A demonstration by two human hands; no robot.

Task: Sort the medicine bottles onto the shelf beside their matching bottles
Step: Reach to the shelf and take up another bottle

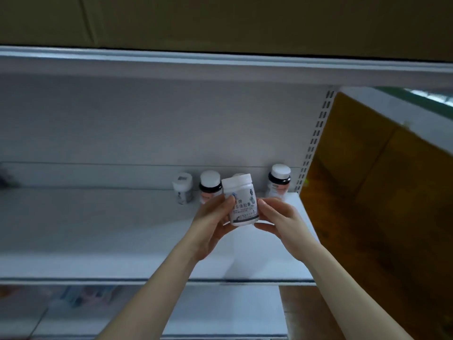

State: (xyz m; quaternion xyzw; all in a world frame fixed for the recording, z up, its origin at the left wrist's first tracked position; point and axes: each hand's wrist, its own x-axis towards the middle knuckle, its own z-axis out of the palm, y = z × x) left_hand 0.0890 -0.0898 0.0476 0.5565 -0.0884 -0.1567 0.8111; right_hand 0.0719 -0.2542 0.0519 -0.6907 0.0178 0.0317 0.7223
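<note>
Forearms, both bare, enter from 6 o'clock and converge toward mid-frame. Next, the left hand (210, 227) grips the held bottle (241, 200) from its 9 o'clock side: thumb laid across the label front, the other digits curled behind and mostly hidden. At 3 o'clock the right hand (279, 222) pinches the lower body of the same bottle, fingers (267, 204) above, thumb under near the base. Bottle is white with a white cap and printed label, cap leaning slightly toward 11 o'clock, held in the air over the right part of the white shelf (98, 229), not touching it. Back row against the rear panel: white bottle (182, 188) at 10 o'clock of the held one; just beside it a dark bottle (210, 184) with white cap; a third bottle (239, 175) almost fully hidden, cap top only; a fourth bottle (279, 179), dark with white cap, at 2 o'clock, near the slotted upright (316, 136). Their labels are blurred. Beyond the upright, at 3 o'clock, brown cardboard (367, 180). At 12 o'clock, the upper shelf edge (220, 67).
</note>
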